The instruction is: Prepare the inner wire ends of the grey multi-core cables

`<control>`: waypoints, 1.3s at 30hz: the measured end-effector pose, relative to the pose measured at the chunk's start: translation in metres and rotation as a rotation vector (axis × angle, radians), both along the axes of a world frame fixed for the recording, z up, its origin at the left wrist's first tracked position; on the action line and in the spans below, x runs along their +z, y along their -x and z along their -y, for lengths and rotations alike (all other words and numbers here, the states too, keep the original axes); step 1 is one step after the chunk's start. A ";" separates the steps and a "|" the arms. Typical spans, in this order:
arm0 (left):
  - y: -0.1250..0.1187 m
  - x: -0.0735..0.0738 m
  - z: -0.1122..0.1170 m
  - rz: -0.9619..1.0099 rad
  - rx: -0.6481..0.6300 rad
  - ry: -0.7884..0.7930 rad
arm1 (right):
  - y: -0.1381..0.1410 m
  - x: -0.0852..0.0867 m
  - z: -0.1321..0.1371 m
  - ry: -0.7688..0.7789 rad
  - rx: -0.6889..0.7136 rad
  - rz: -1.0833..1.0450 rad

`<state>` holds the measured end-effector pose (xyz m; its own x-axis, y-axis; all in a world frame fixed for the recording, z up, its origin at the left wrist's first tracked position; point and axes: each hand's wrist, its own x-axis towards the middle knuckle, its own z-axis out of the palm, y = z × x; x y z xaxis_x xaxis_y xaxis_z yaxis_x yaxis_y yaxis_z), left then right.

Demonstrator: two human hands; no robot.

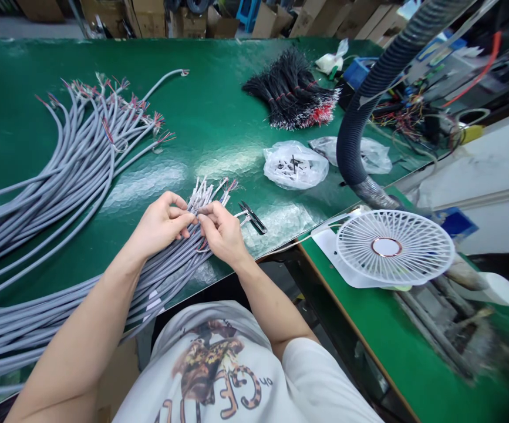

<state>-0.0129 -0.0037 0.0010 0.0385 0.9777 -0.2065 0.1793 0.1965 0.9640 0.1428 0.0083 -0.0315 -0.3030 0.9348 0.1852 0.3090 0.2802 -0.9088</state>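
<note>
A bundle of grey cables (166,273) runs along the table's front edge, with stripped, whitish ends (201,191) fanned out beyond my fingers. Over these ends my left hand (166,223) is closed, thumb and forefinger pinched on a cable end. My right hand (222,232) pinches at the same spot, its fingertips almost meeting the left ones. The exact bit of wire between the fingertips is hidden. Just right of my right hand lies a pair of small black snips (253,217) on the green table (219,141).
More grey cables (73,153) with bared coloured wires lie at left. Bundled black wires (292,91) sit at the back, near a plastic bag of small parts (296,165). A black flexible hose (351,129) and a white fan (395,247) stand on the right.
</note>
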 end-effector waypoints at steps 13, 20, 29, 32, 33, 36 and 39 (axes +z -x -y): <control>-0.005 -0.018 -0.002 -0.144 0.076 -0.206 | -0.010 0.024 0.008 -0.048 -0.022 -0.183; -0.020 -0.009 0.006 -0.298 0.155 -0.581 | -0.018 0.026 -0.003 -0.070 0.029 -0.073; -0.021 -0.012 0.004 0.069 0.230 -0.359 | -0.021 0.036 0.001 -0.369 0.046 0.092; -0.020 -0.010 0.003 0.230 0.220 -0.221 | -0.023 0.035 0.002 -0.342 0.064 0.130; -0.019 -0.010 0.002 0.265 0.211 -0.198 | -0.024 0.035 0.003 -0.326 0.071 0.136; -0.018 -0.007 0.002 0.354 0.197 -0.166 | -0.026 0.034 0.004 -0.262 0.075 0.116; -0.018 -0.006 0.002 0.370 0.180 -0.156 | -0.027 0.034 0.006 -0.213 0.075 0.091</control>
